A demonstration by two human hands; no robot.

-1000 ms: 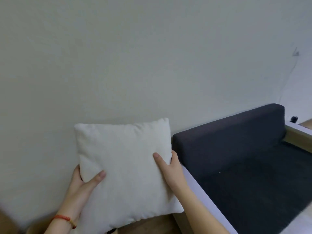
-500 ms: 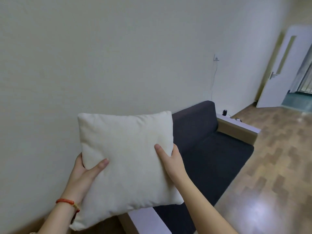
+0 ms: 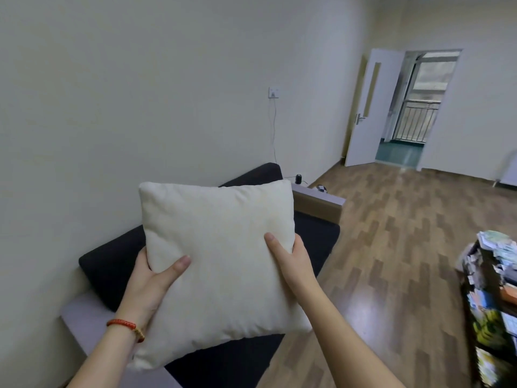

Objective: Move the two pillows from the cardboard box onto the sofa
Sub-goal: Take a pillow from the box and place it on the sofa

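Note:
A cream square pillow (image 3: 223, 264) is held upright in the air in front of me, above the dark sofa (image 3: 112, 264). My left hand (image 3: 152, 281) grips its left edge, thumb on the front face. My right hand (image 3: 291, 264) grips its right edge the same way. The sofa runs along the wall, with a dark backrest and seat and pale armrests; the pillow hides most of the seat. The cardboard box and the second pillow are out of view.
The near armrest (image 3: 84, 320) lies below my left wrist, the far armrest (image 3: 321, 203) beyond the pillow with a small black object (image 3: 298, 179) on it. Wooden floor (image 3: 391, 247) spreads right. A cluttered shelf (image 3: 492, 303) stands at the right edge. An open door (image 3: 369, 107) is at the back.
My view has swung right: the sofa now sits under the pillow and the room, door and shelf have come into sight. Both hands keep the same grip on the pillow.

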